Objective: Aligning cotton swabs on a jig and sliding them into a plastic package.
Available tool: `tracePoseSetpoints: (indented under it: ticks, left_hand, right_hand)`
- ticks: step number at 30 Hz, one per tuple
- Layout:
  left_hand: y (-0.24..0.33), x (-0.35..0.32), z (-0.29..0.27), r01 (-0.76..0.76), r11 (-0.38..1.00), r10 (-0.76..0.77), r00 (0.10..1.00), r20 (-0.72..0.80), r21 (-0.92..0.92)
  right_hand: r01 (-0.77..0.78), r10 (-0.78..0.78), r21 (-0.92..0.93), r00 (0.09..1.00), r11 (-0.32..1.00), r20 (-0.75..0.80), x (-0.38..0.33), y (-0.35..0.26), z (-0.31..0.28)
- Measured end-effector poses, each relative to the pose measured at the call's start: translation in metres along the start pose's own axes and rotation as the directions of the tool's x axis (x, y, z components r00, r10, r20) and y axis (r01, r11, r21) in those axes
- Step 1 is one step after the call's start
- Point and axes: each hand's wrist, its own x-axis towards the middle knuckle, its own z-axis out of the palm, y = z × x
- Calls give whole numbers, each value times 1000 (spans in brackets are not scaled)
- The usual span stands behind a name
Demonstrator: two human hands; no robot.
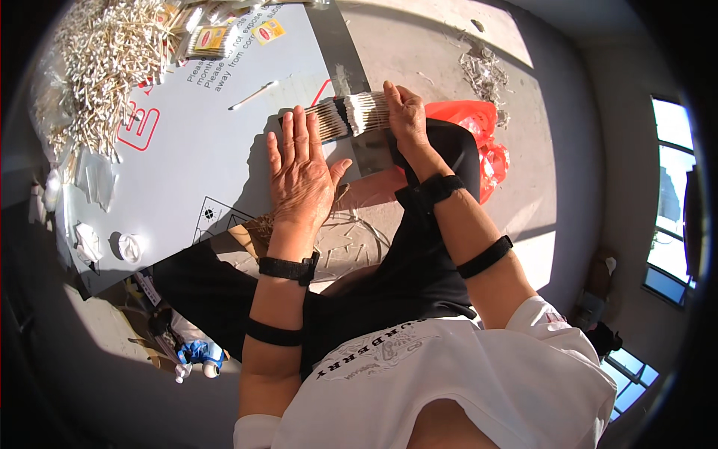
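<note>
A row of cotton swabs (351, 114) lies side by side at the near edge of a grey-white board (202, 142). My left hand (301, 173) rests flat on the board, fingers spread, its fingertips touching the left end of the row. My right hand (404, 114) presses against the row's right end, fingers curled over the swab tips. A single loose swab (253, 95) lies on the board beyond the row. Both forearms carry black straps.
A big heap of loose cotton swabs (97, 75) covers the board's far left corner, with small yellow packets (213, 37) beside it. A red plastic bag (479, 135) lies on the concrete floor to the right. White scraps (482, 71) litter the floor beyond.
</note>
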Motion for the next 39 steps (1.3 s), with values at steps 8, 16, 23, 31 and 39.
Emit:
tracePoseSetpoints:
  ticks: [8,16,23,31,39]
  left_hand:
    - [8,6,3,-20,1000,20,1000,-13,-15]
    - [14,10,7,-42,999,42,999,-34,3]
    - [17,12,9,-42,999,42,999,-25,9]
    - [20,14,14,-53,998,53,998,-21,44]
    - [25,17,16,-69,997,70,997,-27,16]
  right_hand:
    - [-34,33,-17,999,999,-30,2,5,1]
    - [-7,3,-93,999,996,-41,3,6,-1]
    - [1,-2,-29,999,1000,-47,0,2,1]
    - [-32,31,-91,999,995,-13,1,0,-2]
    - [45,-47,-34,998,998,-51,-1,-3,1]
